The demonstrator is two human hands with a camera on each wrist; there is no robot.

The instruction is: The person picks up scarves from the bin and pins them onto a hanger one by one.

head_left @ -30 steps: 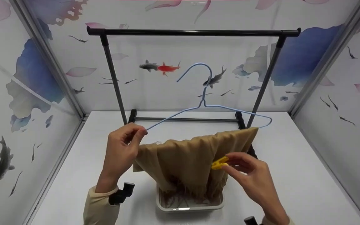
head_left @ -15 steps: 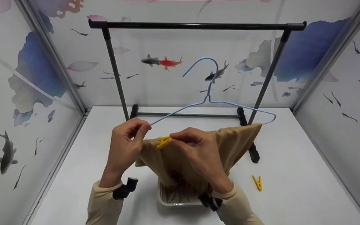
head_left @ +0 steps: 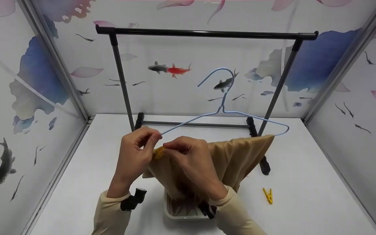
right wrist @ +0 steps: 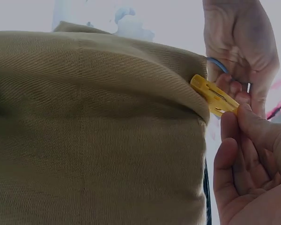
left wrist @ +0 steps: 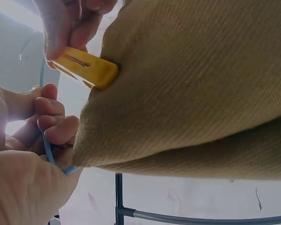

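Observation:
A blue wire hanger [head_left: 223, 108] carries a tan fringed cloth [head_left: 237, 150], folded over its lower bar. My left hand [head_left: 137, 160] grips the hanger's left corner, its fingers curled round the blue wire [left wrist: 48, 146] in the left wrist view. Between thumb and fingers, my right hand [head_left: 196, 160] pinches a yellow clothespin [right wrist: 216, 96] by its handle ends. The clothespin's nose [left wrist: 105, 75] sits over the cloth's top edge near that left corner. In the head view the clothespin is partly hidden between both hands.
A second yellow clothespin [head_left: 268, 195] lies on the white table [head_left: 305, 182] at the right. Below the cloth stands a pale basin [head_left: 188, 218], partly covered by the fringe and my right wrist. Behind the hanger rises a black garment rack [head_left: 207, 33]. Patterned panels enclose the table.
My right hand has brought the clothespin leftward across the cloth to its top left edge, beside my left hand. The left hand has kept its grip on the hanger, which shifted slightly right.

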